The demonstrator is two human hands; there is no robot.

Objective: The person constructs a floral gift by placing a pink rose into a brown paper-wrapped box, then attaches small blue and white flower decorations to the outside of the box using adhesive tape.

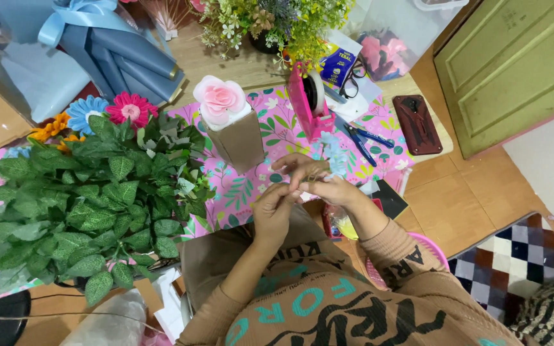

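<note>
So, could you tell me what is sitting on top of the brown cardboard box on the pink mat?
A pink artificial rose with a white base rests on the cardboard box. It covers the box's top, so whether the box is open, or what it holds, cannot be seen.

Home flower-craft corner: artificial blooms [129,109], wrapping paper rolls [129,61], tape dispenser [306,102].

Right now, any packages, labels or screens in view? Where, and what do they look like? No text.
Small packet: top centre, beside the flower pot, rectangular, blue and yellow with printed label.
Cardboard box: on the pink floral cloth, tall, brown, a pink paper rose on top.
Phone: table's right edge, face down, dark red-brown case; no screen showing.
Clear plastic bag: top right, pink items inside.
</note>
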